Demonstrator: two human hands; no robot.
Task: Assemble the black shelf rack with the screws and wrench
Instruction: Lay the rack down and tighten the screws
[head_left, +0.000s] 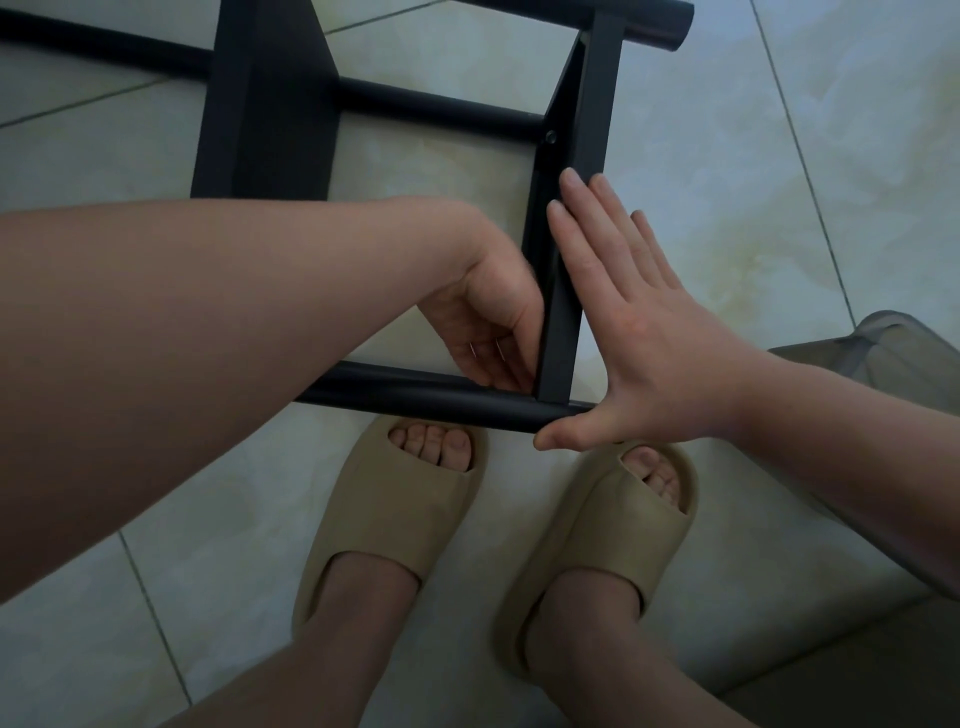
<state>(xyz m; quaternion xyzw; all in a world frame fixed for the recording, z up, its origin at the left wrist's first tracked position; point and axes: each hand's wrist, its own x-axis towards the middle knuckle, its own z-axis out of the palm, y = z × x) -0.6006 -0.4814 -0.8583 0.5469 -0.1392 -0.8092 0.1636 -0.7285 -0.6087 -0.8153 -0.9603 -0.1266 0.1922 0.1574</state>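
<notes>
The rack (597, 104) runs off the top edge; the left hand's (483, 312) fingertips are hidden behind it.

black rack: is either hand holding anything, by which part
Right hand holds nothing: flat fingers press the outer face of the upright panel. Left hand is curled at the inner corner by the lower tube; what it holds cannot be told.
</notes>
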